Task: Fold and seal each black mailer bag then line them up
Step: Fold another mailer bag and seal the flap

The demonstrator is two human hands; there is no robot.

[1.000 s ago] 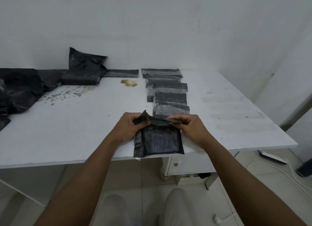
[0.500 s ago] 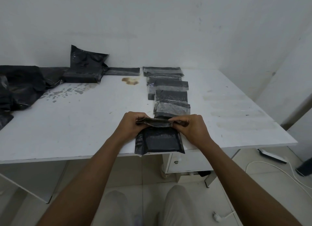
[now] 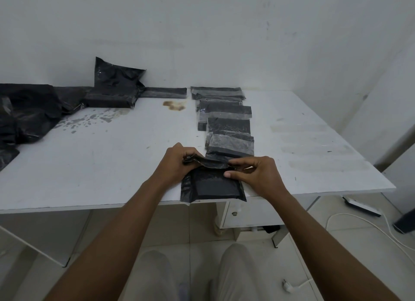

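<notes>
Cut off at left edge: crumpled black plastic heap [image 3: 27, 112]. Cut off at right edge: dark floor object [image 3: 407, 220], kind unclear. Hidden: fingertips of left hand [image 3: 174, 163], behind raised flap of flat black plastic mailer bag [image 3: 213, 186]. Partly covered: overlapping sealed black bags [image 3: 226, 125].

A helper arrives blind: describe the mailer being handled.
On the white table, the row of folded bags ends at the near edge. The mailer bag there alone has its flap raised, pinched by the left hand and right hand.
</notes>
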